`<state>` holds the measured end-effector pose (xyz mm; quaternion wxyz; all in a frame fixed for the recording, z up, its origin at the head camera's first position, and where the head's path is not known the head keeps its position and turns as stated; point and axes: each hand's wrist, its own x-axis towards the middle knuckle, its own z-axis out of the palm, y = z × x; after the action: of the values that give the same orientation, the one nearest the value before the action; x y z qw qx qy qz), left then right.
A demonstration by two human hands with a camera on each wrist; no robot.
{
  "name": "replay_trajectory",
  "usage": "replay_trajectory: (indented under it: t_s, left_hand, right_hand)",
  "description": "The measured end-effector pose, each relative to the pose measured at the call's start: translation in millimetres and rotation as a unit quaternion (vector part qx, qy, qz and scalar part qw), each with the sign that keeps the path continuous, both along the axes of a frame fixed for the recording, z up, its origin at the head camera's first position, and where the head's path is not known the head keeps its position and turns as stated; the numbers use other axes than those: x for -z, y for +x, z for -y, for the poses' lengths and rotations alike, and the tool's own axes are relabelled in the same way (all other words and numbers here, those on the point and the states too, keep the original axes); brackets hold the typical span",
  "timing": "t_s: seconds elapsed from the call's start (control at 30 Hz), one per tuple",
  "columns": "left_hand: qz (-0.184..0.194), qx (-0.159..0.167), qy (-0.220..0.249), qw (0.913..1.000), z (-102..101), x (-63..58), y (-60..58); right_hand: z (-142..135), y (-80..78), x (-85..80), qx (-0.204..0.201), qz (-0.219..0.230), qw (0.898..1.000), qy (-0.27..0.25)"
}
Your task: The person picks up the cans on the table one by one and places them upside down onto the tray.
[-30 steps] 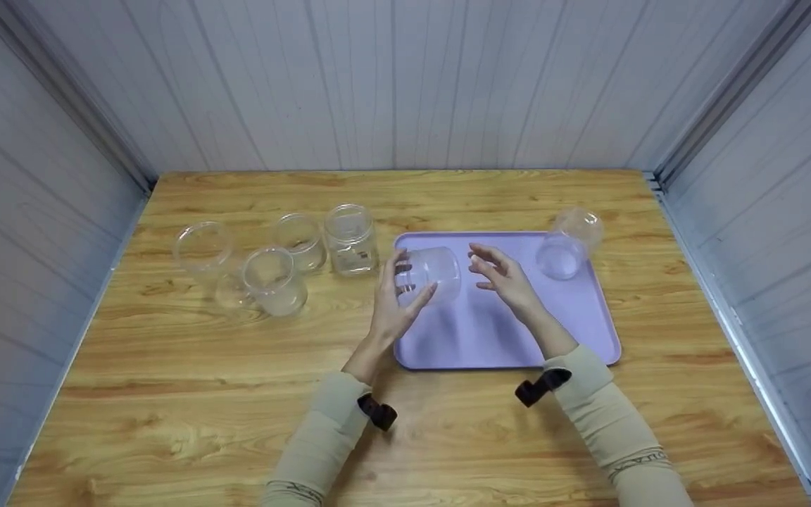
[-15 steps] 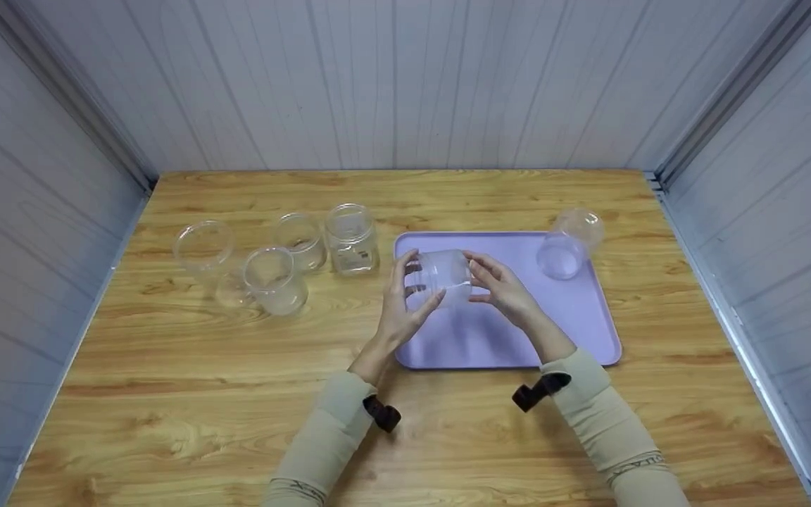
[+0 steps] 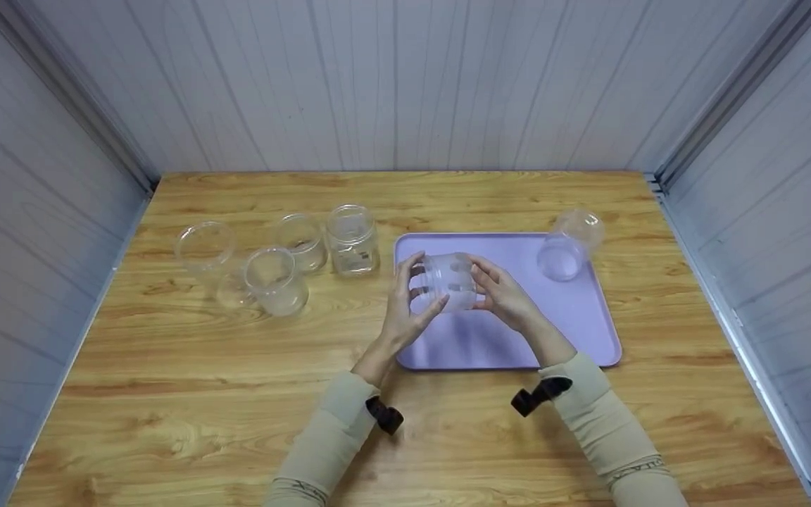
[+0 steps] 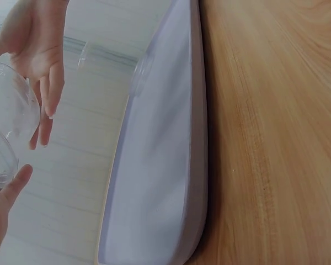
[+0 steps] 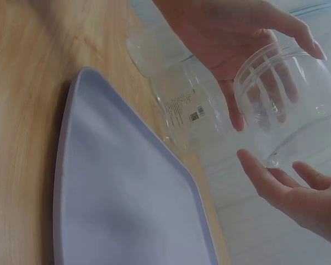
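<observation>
Over the left part of the lilac tray (image 3: 504, 355), a clear plastic jar (image 3: 451, 282) is held on its side, its mouth to the left. My left hand (image 3: 400, 310) grips it near the mouth, fingers on the far side and thumb on the near side. At the jar's base, my right hand (image 3: 511, 299) holds it with bent fingers. The left wrist view shows the jar (image 4: 14, 105) between both hands, its left part cut off by the frame. Fingers show through the jar's clear wall (image 5: 303, 105) in the right wrist view.
Left of the tray, several clear containers stand on the wooden table: a square jar (image 3: 353, 243) with a printed label, a short round jar (image 3: 303, 246), a jar (image 3: 279, 285) in front, and another (image 3: 205, 250) farthest left. One clear jar (image 3: 562, 257) sits at the tray's back right.
My right hand has come up to the jar's base and taken hold of it. My left hand has moved slightly right with the jar. The other containers stay put.
</observation>
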<state>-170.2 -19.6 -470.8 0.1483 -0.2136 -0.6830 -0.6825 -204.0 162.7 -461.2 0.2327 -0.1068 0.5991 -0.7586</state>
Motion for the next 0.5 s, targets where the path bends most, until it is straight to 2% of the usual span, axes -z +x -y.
replay_trajectory:
  t_s: [0.23, 0.5]
  left_hand:
    - [-0.007, 0.014, 0.008, 0.9999, -0.2, 0.3, -0.4]
    - [-0.017, 0.021, -0.002, 0.9996, 1.7, 0.4, -1.0]
  right_hand:
    - [-0.9, 1.7, -2.3, -0.02, -0.019, 1.0, -0.005]
    - [2.4, 3.8, -3.5, 0.005, -0.015, 1.0, -0.002]
